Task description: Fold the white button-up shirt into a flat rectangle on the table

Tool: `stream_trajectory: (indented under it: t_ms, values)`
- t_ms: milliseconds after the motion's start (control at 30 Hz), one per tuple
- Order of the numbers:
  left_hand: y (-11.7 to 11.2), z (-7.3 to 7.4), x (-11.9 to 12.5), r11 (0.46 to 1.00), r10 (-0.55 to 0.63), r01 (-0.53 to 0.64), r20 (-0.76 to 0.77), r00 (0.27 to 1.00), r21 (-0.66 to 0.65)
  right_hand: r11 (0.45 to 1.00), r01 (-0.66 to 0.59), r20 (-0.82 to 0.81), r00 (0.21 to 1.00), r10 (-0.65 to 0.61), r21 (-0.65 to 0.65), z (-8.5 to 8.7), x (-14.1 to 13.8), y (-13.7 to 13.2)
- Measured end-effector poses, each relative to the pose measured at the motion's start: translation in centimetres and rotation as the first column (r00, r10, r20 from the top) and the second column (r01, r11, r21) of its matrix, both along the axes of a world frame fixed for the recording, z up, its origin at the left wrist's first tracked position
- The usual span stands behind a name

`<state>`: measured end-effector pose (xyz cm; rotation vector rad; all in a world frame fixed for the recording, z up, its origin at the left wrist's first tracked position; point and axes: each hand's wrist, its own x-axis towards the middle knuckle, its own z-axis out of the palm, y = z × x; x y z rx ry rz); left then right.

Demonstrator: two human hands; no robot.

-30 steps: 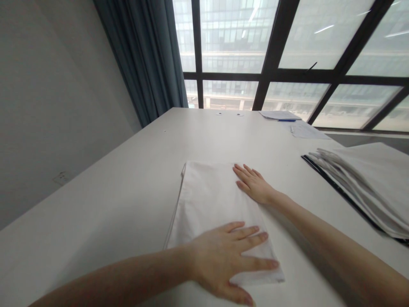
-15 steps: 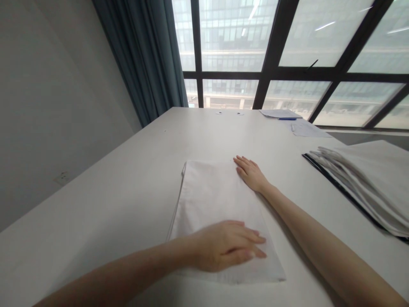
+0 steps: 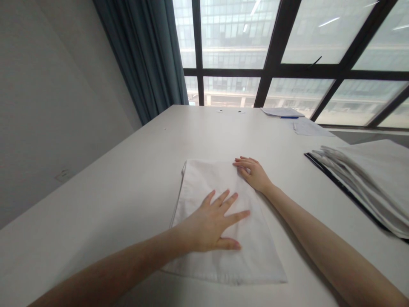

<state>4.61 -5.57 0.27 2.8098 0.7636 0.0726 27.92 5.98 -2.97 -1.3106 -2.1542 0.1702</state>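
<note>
A folded white cloth lies flat on the white table in front of me. My left hand rests palm down on the cloth's middle, fingers spread and pointing away. My right hand lies at the cloth's far right corner, fingers slightly curled and touching the fabric edge. Neither hand holds anything.
A stack of white folded cloths on a dark sheet sits at the right. Papers and a blue pen lie at the table's far edge by the window. A blue curtain hangs at the back left beside a grey wall.
My left hand slid from the cloth's near right corner up and left to its middle, spreading its fingers. My right hand moved slightly farther to the far corner.
</note>
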Motion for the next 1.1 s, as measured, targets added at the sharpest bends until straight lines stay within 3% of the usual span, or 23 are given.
stream_trajectory:
  t_ms: [167, 400, 500, 667, 733, 833, 933, 1100]
  values:
    - [-1.0, 0.4, -0.2, 0.997, -0.043, 0.044, 0.019, 0.999, -0.070, 0.996, 0.008, -0.019, 1.000, -0.010, -0.084, -0.3, -0.1, 0.4]
    - [-2.8, 0.8, 0.1, 0.961, -0.213, 0.227, 0.104, 0.972, -0.160, 0.996, 0.014, -0.044, 0.999, -0.019, -0.093, -0.4, -0.3, 0.5]
    - [-3.3, 1.3, 0.3, 0.945, -0.234, 0.256, 0.126, 0.964, -0.205, 0.996, 0.012, -0.056, 0.998, -0.017, -0.085, -0.4, -0.3, 0.4]
    - [-2.0, 1.9, 0.1, 0.954, -0.216, 0.244, 0.169, 0.962, -0.172, 0.998, 0.003, -0.074, 0.997, -0.008, -0.067, -0.6, -0.3, 0.4]
    - [-0.5, 1.6, -0.2, 0.979, -0.162, 0.181, 0.174, 0.971, -0.098, 0.998, 0.001, -0.077, 0.997, -0.006, -0.061, -0.6, -0.3, 0.4]
    - [2.3, 0.5, -1.2, 0.997, 0.048, -0.054, 0.124, 0.991, 0.051, 0.998, -0.008, -0.080, 0.997, 0.004, -0.057, -0.6, -0.3, 0.4]
    - [4.8, -0.5, -2.6, 0.950, 0.280, -0.282, 0.028, 0.959, 0.138, 0.998, -0.019, -0.084, 0.996, 0.014, -0.059, -0.6, -0.2, 0.4]
    - [7.7, -0.9, -4.7, 0.908, 0.411, -0.400, -0.084, 0.908, 0.124, 0.997, -0.034, -0.103, 0.994, 0.027, -0.069, -0.6, -0.1, 0.3]
